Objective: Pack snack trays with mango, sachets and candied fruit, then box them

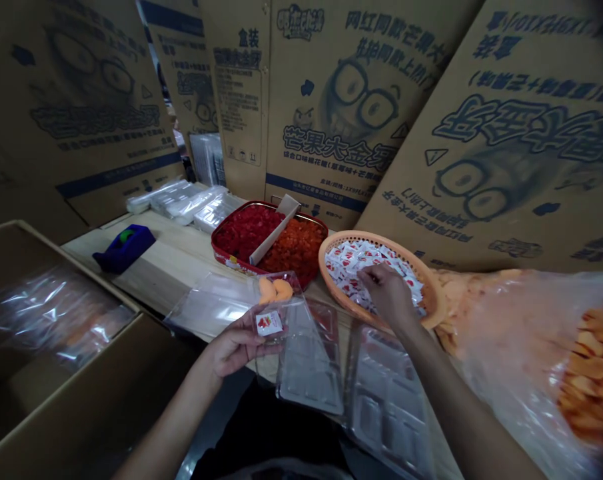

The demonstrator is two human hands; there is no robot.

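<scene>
My left hand [236, 343] grips the edge of a clear plastic blister tray [306, 353], which tilts up from the table's front edge. In its cavities lie a white-and-red sachet [270, 323] and two orange dried mango pieces [274, 289]. My right hand [386, 293] reaches into an orange woven plastic basket [376, 248] heaped with small white sachets [354, 263]. Its fingertips pinch among them, and the sachet between them is mostly hidden. A second clear blister tray [388, 407] lies below that arm.
A red tin [231, 250] with a cardboard divider holds red and orange diced fruit. A bulging plastic bag of dried mango [546, 360] fills the right. Stacked plastic trays [181, 203] and a blue tape dispenser [124, 248] stand on the wooden table. Left sits an open cardboard box [46, 313].
</scene>
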